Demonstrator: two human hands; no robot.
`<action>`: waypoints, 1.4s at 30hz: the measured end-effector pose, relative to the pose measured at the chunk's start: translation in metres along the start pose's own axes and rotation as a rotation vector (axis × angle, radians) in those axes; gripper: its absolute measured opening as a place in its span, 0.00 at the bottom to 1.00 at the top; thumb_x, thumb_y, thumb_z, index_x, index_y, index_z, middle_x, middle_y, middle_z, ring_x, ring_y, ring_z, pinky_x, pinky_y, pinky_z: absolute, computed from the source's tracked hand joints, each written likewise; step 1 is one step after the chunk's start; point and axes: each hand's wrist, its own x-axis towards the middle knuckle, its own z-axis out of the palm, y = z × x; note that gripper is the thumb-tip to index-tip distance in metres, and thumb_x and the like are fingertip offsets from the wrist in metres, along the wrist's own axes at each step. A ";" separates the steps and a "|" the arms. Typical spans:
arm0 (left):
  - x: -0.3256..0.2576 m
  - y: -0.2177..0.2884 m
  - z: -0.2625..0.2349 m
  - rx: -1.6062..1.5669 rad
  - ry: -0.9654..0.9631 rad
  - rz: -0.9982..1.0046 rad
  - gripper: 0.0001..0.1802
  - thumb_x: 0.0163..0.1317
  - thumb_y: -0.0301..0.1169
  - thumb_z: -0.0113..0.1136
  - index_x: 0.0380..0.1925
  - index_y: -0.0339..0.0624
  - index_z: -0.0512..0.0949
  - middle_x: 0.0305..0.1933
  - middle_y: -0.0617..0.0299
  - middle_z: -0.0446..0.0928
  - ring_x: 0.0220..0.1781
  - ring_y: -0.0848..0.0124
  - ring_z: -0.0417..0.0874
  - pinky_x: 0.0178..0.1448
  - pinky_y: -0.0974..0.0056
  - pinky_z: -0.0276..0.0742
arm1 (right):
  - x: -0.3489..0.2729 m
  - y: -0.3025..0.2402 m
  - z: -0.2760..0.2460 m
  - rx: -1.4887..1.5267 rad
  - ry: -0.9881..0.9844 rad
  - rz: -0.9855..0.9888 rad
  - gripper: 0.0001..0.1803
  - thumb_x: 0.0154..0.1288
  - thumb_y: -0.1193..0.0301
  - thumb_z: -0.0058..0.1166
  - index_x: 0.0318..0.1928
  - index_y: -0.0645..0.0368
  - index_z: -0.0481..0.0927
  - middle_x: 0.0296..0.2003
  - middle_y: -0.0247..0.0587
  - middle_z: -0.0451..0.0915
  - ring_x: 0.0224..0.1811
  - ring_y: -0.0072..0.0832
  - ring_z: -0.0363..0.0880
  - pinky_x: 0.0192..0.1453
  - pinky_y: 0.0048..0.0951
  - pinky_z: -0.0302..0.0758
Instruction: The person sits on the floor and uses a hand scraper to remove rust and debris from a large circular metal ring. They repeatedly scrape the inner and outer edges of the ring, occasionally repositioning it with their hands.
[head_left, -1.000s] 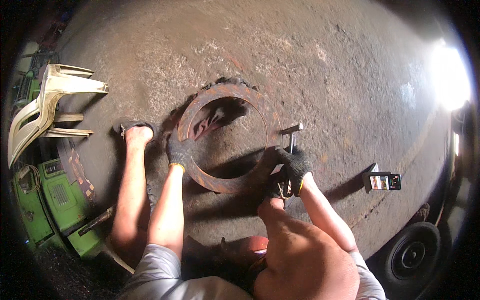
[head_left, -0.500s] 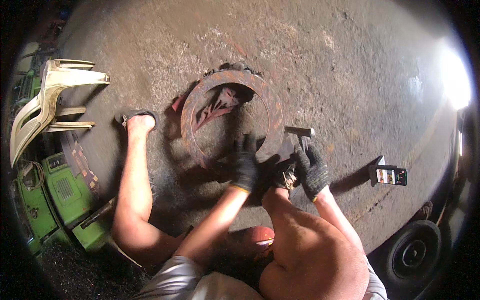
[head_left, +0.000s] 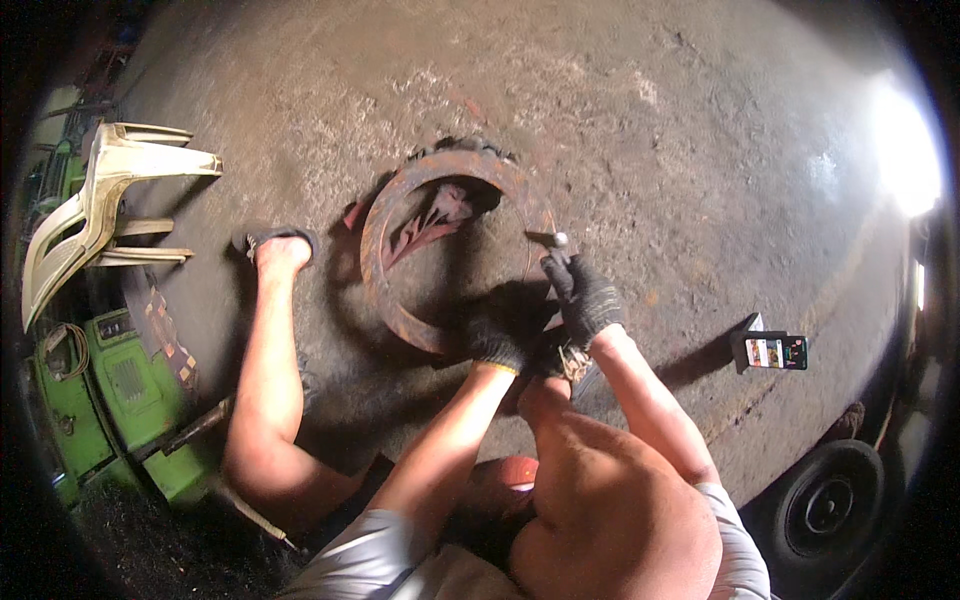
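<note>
A flat rusty metal ring [head_left: 380, 230] is propped off the floor in front of me, with a dark, lumpy edge showing behind its far side. Through its opening I see a crumpled reddish cloth [head_left: 430, 222]. In a dark knit glove, my right hand [head_left: 585, 300] is closed around a hammer whose metal head [head_left: 546, 239] lies over the ring's right side. My left hand [head_left: 505, 330], also gloved, is at the ring's near right part; deep shadow hides its fingers and whether they grip anything.
My sandalled feet stand on both sides of the ring. A pale plastic chair [head_left: 100, 190] lies tipped over at the left, near green machinery [head_left: 130, 375]. To the right are a phone on a stand [head_left: 775, 350] and a black wheel [head_left: 825, 508]. Behind my hands is a reddish round object [head_left: 518, 472].
My right hand has moved left and away from me, bringing the hammer head over the ring. My left hand has shifted slightly right and nearer me. The ring's far edge sits slightly lower in view.
</note>
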 end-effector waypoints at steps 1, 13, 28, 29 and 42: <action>0.000 -0.002 0.005 -0.074 -0.054 -0.088 0.20 0.65 0.49 0.64 0.49 0.51 0.87 0.51 0.52 0.87 0.55 0.50 0.87 0.56 0.46 0.82 | -0.002 0.001 0.000 0.096 0.009 -0.016 0.26 0.77 0.49 0.56 0.59 0.57 0.80 0.46 0.64 0.85 0.52 0.61 0.83 0.49 0.52 0.79; -0.047 -0.032 0.020 -0.052 0.235 -0.193 0.36 0.49 0.62 0.75 0.45 0.44 0.81 0.37 0.45 0.84 0.41 0.40 0.86 0.50 0.39 0.77 | -0.061 0.077 0.000 0.460 -0.081 0.276 0.20 0.77 0.60 0.59 0.61 0.59 0.80 0.38 0.41 0.84 0.31 0.24 0.81 0.29 0.29 0.79; -0.047 -0.048 0.037 -0.009 0.274 -0.142 0.15 0.63 0.40 0.61 0.47 0.50 0.85 0.39 0.52 0.88 0.44 0.48 0.89 0.50 0.44 0.79 | -0.058 0.059 0.031 0.048 -0.099 -0.145 0.25 0.79 0.50 0.53 0.65 0.52 0.80 0.54 0.62 0.85 0.57 0.52 0.86 0.61 0.46 0.77; -0.046 -0.049 0.038 0.018 0.295 -0.138 0.14 0.63 0.37 0.60 0.47 0.51 0.86 0.38 0.52 0.88 0.43 0.48 0.89 0.48 0.45 0.80 | -0.047 0.058 0.032 -0.098 -0.124 -0.160 0.26 0.79 0.49 0.52 0.66 0.51 0.79 0.53 0.62 0.85 0.56 0.52 0.86 0.62 0.47 0.76; -0.051 -0.046 0.036 0.073 0.254 -0.138 0.12 0.66 0.35 0.57 0.45 0.53 0.86 0.36 0.53 0.87 0.38 0.52 0.89 0.46 0.43 0.81 | -0.021 0.023 0.017 -0.274 0.044 0.008 0.21 0.71 0.59 0.63 0.61 0.52 0.81 0.53 0.62 0.85 0.57 0.54 0.84 0.58 0.44 0.81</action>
